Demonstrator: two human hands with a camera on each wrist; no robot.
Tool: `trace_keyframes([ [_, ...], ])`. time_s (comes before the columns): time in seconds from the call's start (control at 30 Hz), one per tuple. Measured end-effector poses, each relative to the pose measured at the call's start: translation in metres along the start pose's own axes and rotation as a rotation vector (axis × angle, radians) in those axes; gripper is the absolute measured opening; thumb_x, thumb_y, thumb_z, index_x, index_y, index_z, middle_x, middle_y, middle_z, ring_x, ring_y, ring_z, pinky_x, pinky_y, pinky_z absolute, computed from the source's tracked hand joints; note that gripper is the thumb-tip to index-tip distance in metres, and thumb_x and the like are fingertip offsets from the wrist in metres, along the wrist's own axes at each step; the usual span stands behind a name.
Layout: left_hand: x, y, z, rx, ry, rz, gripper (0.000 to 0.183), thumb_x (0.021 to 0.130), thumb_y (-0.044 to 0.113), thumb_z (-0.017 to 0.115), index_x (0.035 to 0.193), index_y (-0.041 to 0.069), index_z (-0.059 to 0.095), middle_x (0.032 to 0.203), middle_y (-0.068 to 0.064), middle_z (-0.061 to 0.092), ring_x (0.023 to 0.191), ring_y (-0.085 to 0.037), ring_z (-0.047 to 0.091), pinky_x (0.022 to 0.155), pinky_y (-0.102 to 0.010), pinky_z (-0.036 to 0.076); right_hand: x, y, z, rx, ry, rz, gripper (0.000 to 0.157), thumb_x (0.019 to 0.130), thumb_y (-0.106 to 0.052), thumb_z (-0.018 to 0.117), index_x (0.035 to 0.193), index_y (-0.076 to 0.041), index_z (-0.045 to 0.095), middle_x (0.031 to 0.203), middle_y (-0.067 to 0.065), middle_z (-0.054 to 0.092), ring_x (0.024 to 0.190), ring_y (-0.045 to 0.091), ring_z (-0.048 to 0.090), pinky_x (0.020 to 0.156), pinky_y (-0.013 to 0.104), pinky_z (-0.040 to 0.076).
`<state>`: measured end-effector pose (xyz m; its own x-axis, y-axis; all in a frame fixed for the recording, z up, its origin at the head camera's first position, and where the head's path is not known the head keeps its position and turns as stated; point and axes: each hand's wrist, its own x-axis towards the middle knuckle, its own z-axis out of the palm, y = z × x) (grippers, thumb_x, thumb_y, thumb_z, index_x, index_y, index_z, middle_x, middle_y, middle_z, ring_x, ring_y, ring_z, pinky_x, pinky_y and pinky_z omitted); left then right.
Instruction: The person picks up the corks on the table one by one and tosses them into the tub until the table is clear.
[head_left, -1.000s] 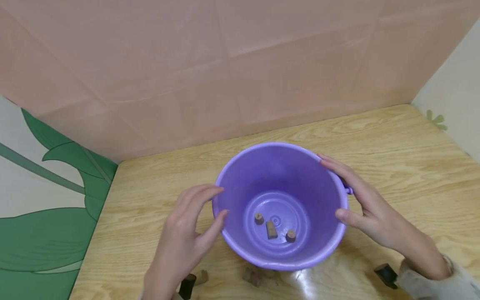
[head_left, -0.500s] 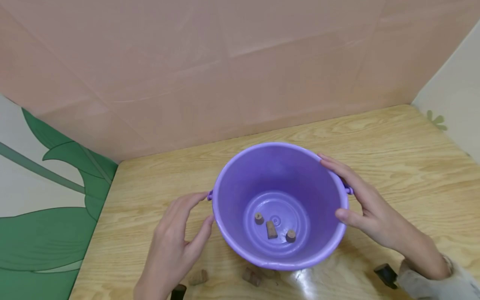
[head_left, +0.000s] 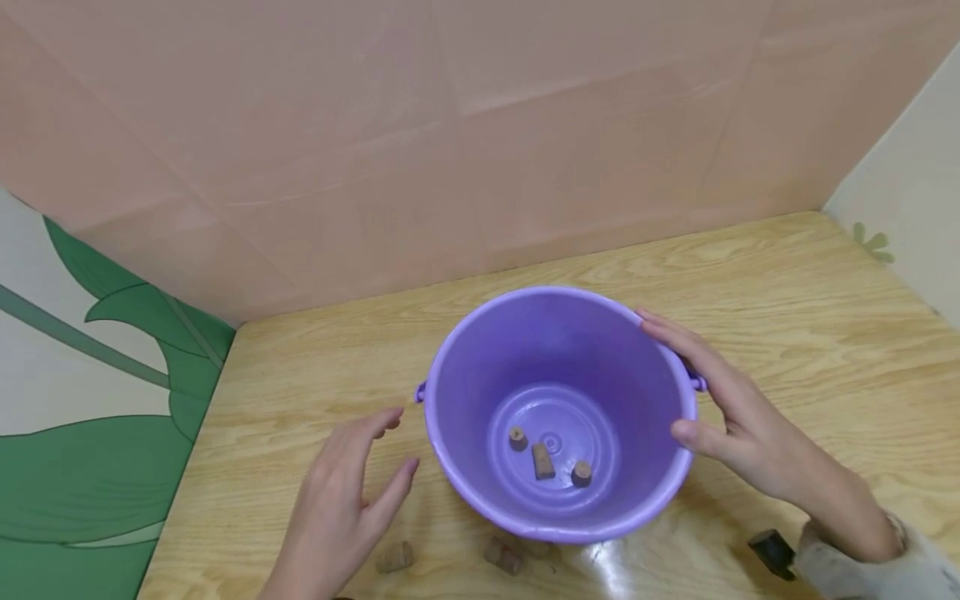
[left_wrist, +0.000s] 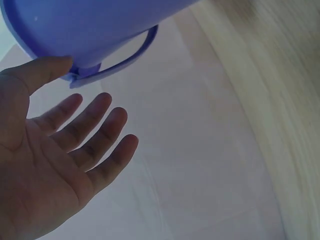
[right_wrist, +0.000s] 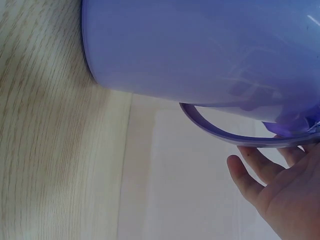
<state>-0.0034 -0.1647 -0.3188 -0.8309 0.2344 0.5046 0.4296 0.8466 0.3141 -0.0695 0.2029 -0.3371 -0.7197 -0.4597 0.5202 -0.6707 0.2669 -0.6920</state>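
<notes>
A purple plastic bucket point(head_left: 558, 333) stands on the wooden table, its mouth facing up toward the head view. Three small brown cork-like pieces point(head_left: 543, 460) lie on its floor. My right hand point(head_left: 738, 417) holds the bucket's right rim, thumb over the edge and fingers along the outside. In the right wrist view its fingers lie by the curved bucket handle point(right_wrist: 225, 135). My left hand point(head_left: 341, 483) is off the bucket's left side with fingers spread and nothing in them. The left wrist view shows its open palm below the handle point(left_wrist: 122, 65).
More brown cork-like pieces point(head_left: 504, 556) lie on the table point(head_left: 300, 383) in front of the bucket, another piece point(head_left: 395, 557) by my left hand. A pinkish covering point(head_left: 450, 167) rises behind the table. A black device point(head_left: 772, 552) sits at my right wrist.
My left hand has let go of the bucket's left rim and drawn back toward the lower left, uncovering the handle's pivot. The right hand and bucket have stayed in place.
</notes>
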Motion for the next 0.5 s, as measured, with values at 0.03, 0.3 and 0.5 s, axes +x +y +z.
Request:
trace_keyframes([
  [0.03,-0.002,-0.001,0.001,0.013,-0.002,-0.002,0.054,0.073,0.019,0.074,0.123,0.014,0.053,0.110,0.004,0.062,0.100,-0.012,0.058,0.083,-0.033,0.050,0.000,0.000,0.000,-0.008,0.001,0.008,0.074,0.081,-0.022,0.065,0.140,0.002,0.029,0.147,0.015,0.030,0.127,0.014,0.039,0.087,0.015,0.038],
  [0.3,-0.018,-0.010,0.006,0.045,-0.048,-0.062,0.052,0.072,0.021,0.075,0.121,0.016,0.055,0.114,0.005,0.062,0.096,-0.009,0.058,0.078,-0.032,0.051,-0.001,-0.001,-0.001,-0.015,0.000,0.024,0.074,0.081,-0.021,0.066,0.141,0.001,0.028,0.148,0.015,0.029,0.128,0.013,0.039,0.087,0.014,0.038],
  [0.5,-0.030,-0.015,0.009,0.060,-0.102,-0.115,0.055,0.071,0.022,0.077,0.121,0.017,0.055,0.113,0.007,0.061,0.095,-0.008,0.058,0.076,-0.032,0.051,0.000,-0.001,-0.001,-0.018,-0.001,0.020,0.074,0.080,-0.021,0.066,0.141,0.001,0.028,0.148,0.015,0.029,0.128,0.014,0.038,0.087,0.014,0.038],
])
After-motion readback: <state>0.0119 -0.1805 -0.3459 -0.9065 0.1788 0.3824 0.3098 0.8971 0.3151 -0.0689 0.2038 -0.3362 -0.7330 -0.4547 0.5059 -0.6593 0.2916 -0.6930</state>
